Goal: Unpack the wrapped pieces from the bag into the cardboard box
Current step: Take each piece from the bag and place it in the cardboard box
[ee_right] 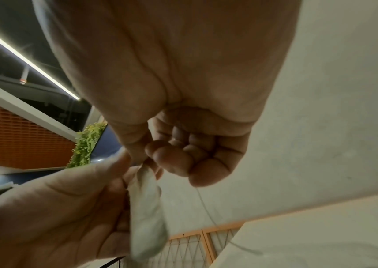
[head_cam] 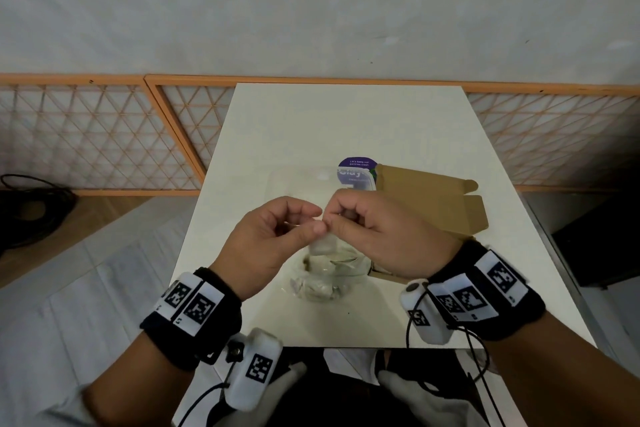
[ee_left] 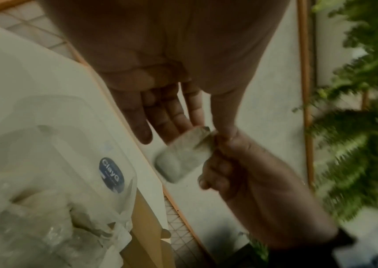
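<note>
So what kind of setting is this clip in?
Probably an indoor office or studio corner set up for recording, not a home kitchen: a small white table against a plain wall, orange lattice panels along the floor, and a ceiling light strip with plants nearby.

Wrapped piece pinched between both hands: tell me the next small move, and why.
Probably carry the wrapped piece rightward and lower it into the cardboard box. Both the left hand and right hand pinch its top; it hangs above the bag, clear of it.
</note>
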Demonstrator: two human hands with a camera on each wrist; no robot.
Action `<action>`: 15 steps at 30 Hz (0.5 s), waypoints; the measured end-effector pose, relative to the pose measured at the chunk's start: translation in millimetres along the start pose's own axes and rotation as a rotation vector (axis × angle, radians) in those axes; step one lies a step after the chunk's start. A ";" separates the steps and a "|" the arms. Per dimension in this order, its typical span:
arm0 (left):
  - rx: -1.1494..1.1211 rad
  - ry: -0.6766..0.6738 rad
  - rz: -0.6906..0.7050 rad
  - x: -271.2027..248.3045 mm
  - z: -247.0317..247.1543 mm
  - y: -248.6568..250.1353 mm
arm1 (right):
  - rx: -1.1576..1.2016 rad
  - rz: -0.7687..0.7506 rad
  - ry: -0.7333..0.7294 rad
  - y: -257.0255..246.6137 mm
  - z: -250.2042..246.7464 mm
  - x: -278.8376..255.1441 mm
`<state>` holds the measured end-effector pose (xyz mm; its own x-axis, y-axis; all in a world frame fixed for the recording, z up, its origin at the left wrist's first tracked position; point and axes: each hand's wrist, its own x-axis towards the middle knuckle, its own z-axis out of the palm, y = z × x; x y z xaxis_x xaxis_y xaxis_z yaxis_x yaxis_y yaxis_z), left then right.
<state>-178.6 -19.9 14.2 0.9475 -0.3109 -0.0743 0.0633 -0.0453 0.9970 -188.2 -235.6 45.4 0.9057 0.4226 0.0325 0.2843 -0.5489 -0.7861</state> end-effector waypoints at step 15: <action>0.327 0.030 0.232 -7.8 0.3 25.1 | 0.090 0.083 0.091 6.1 -3.4 16.4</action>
<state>-184.5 -19.0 39.8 0.9340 -0.3206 0.1578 -0.2522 -0.2784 0.9268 -170.6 -234.5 43.2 0.9509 0.3091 0.0180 0.1818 -0.5101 -0.8407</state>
